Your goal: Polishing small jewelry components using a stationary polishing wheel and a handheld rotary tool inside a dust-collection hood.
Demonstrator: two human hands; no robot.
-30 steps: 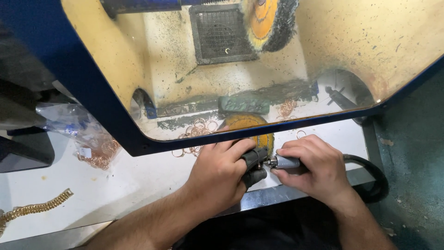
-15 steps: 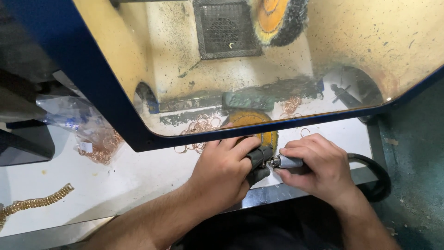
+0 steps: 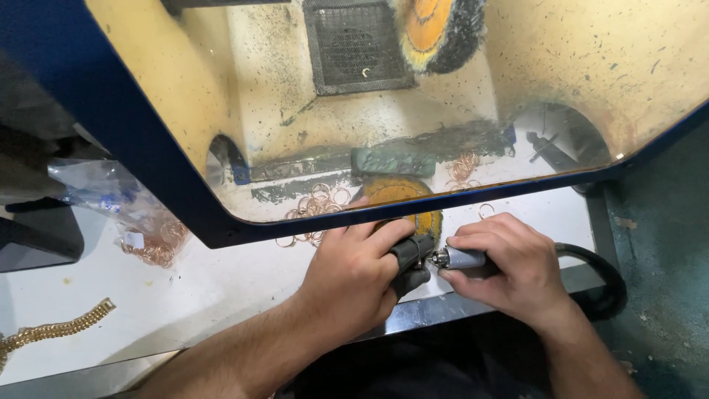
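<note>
Left hand [image 3: 353,275] curled palm-down at the front edge of the white surface [image 3: 221,288], knuckles up, forearm running in from the lower left. Fingers wrapped and pressed together around a small dark piece [image 3: 410,255], thumb tucked under it, index finger stretched forward toward the yellow buffing wheel [image 3: 402,193] just behind. Exact shape of the dark piece hard to tell, mostly hidden in the grip.

Right hand [image 3: 509,267] also palm-down, forearm coming in from the lower right, wrist bent slightly inward. Fingers closed in a firm pinch-grip around a slim silver rotary handpiece [image 3: 459,258], held roughly level, its tip pointing left and meeting the dark piece between the two hands. Black cable [image 3: 602,275] looping out from behind the right hand toward the surface's right edge.

Both hands close together, nearly touching, just below the blue frame [image 3: 148,162] of a dusty transparent shield.

Behind the shield: scattered copper-coloured rings [image 3: 319,203], a green compound bar [image 3: 391,160], a dark vent grille [image 3: 358,46], and a second orange-faced brush wheel [image 3: 437,33] at the top.

Off to the left on the surface, well apart from the hands: clear plastic bag [image 3: 111,196] with more copper rings, and a gold chain bracelet [image 3: 59,329] near the lower left corner.
</note>
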